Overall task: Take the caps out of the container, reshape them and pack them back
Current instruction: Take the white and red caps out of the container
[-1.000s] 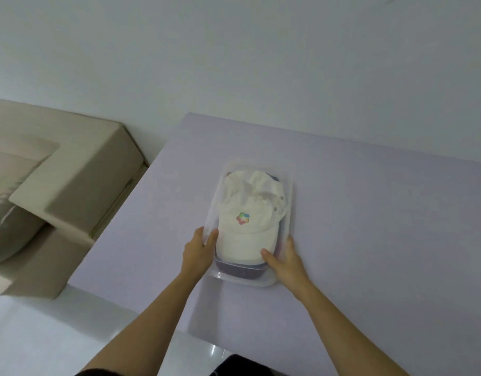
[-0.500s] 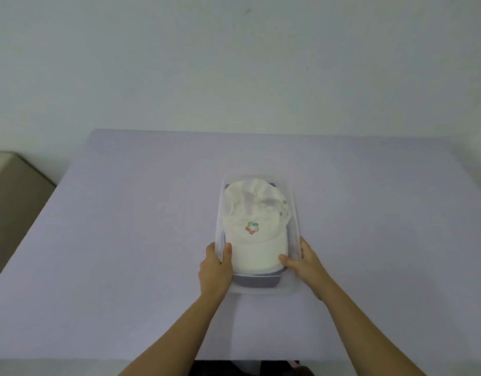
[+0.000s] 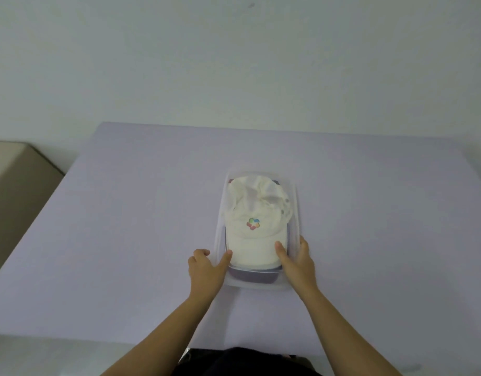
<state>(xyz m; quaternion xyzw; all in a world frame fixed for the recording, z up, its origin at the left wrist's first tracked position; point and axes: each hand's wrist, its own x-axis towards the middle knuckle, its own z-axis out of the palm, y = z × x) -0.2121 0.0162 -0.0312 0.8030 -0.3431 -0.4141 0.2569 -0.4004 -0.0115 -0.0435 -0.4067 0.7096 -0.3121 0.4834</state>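
Note:
A clear plastic container (image 3: 295,202) stands on the lavender table (image 3: 130,213). A white cap (image 3: 254,226) with a coloured logo lies on top inside it, brim toward me. Under it a dark purple cap (image 3: 251,276) shows at the near end. My left hand (image 3: 205,270) grips the container's near left wall, its thumb over the rim touching the white brim and its fingers curled outside. My right hand (image 3: 297,263) grips the near right wall, with the thumb on the white brim and the fingers outside the wall.
A beige sofa arm (image 3: 16,191) stands left of the table. A pale wall rises behind the table's far edge. The table's near edge runs just in front of my dark clothing (image 3: 244,360).
The view swung from the left to face the table squarely. Both hands stayed at the container's near corners, and the right thumb slid further onto the white brim.

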